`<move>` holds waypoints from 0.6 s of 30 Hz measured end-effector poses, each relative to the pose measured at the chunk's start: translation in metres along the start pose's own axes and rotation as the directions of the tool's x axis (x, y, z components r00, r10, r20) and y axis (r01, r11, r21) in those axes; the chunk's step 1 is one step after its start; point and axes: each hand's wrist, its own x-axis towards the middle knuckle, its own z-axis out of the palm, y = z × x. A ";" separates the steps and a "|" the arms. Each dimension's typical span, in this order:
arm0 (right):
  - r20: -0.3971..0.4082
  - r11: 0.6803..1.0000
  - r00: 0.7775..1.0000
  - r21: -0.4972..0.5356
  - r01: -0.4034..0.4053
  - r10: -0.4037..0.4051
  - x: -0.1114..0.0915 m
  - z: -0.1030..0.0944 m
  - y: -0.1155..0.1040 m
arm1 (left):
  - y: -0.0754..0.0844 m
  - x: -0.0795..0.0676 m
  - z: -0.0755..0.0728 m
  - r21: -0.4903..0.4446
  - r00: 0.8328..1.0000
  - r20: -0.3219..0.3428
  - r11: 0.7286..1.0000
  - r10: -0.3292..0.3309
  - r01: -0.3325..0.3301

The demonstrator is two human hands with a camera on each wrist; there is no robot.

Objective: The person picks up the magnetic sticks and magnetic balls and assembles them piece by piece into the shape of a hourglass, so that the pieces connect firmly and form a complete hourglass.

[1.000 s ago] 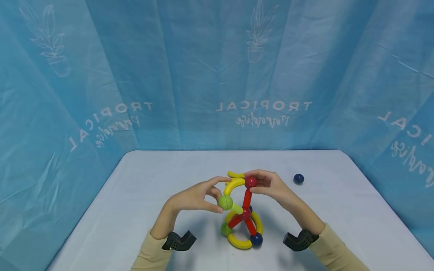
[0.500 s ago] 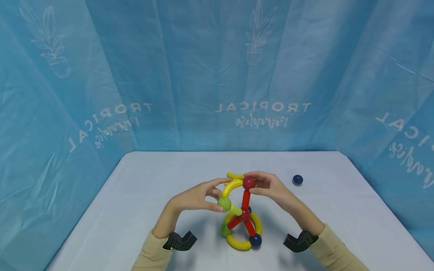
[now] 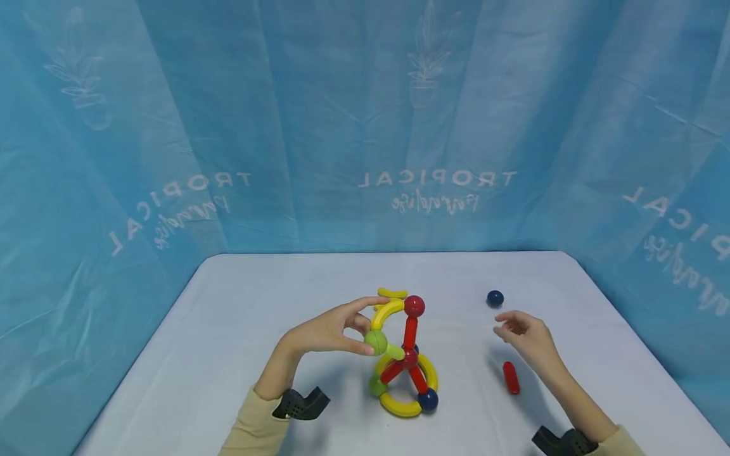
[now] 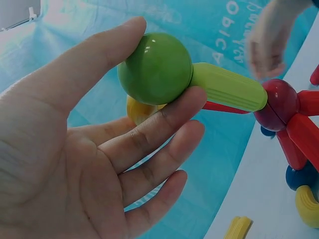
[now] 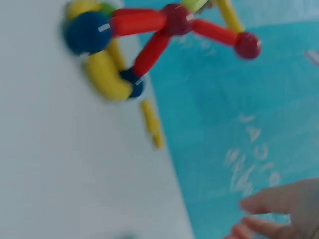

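A structure of magnetic balls and sticks stands on the table, its base a ring of yellow curved sticks (image 3: 401, 407). Red sticks rise from that ring to a middle red ball (image 4: 276, 102). From there a light green stick (image 4: 227, 84) leads to a green ball (image 4: 157, 69), and an upright red stick (image 3: 410, 332) to a top red ball (image 3: 414, 306). A yellow curved stick (image 3: 388, 311) bridges the two upper balls. My left hand (image 3: 336, 328) pinches the green ball between thumb and fingers. Away to the right, my right hand (image 3: 529, 342) hovers with loosely bent fingers, holding nothing.
A loose red stick (image 3: 511, 378) lies on the white table below my right hand. Beyond that hand is a dark blue ball (image 3: 495, 299). Loose yellow curved sticks (image 3: 392, 292) lie behind the structure. A blue curtain (image 3: 365, 126) hangs round the table's back and sides.
My right hand has left the top red ball and moved right, uncovering the loose red stick in the head view. My left hand stays on the green ball, and the structure still stands.
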 end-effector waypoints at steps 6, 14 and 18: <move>0.106 0.959 0.973 -0.220 -0.179 0.205 -0.027 0.003 0.033 | 0.002 0.000 0.001 -0.005 1.000 0.011 1.000 0.004 -0.004; 0.056 0.989 0.988 -0.048 -0.143 0.146 -0.024 0.016 0.024 | 0.003 0.002 0.003 0.000 1.000 0.003 1.000 0.025 -0.025; 0.048 0.979 0.991 0.157 -0.133 0.127 -0.016 0.026 0.000 | 0.003 0.003 0.002 0.004 0.999 0.014 0.999 0.033 -0.033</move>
